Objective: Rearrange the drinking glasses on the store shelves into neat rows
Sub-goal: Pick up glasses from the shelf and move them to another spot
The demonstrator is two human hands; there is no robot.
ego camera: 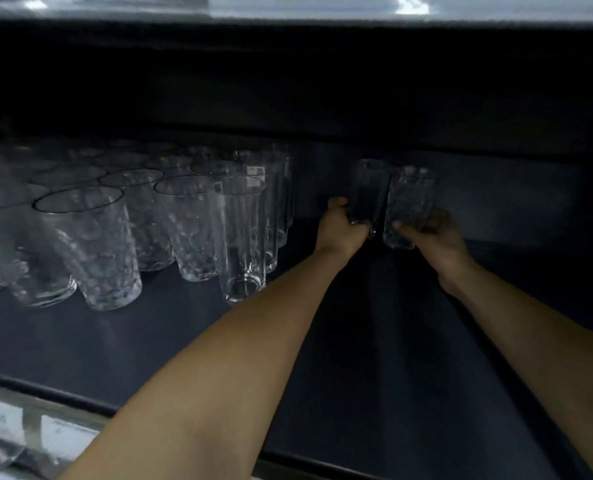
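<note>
Drinking glasses, two of them, sit just right of the packed cluster (pixel 142 216) on the dark shelf (pixel 357 358). The left hand (pixel 340 230) grips the left glass (pixel 369 188) and the right hand (pixel 437 237) grips the right glass (pixel 411 202), almost touching. In such dim light they could clink together and chip.

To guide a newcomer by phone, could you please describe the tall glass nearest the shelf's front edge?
On the dark shelf, find the crowd of glasses at the left. Tall straight glasses line its right edge; the tall glass is the front one. Its smooth, plain wall sets it apart from the dimpled, tapered glasses beside it.
</note>
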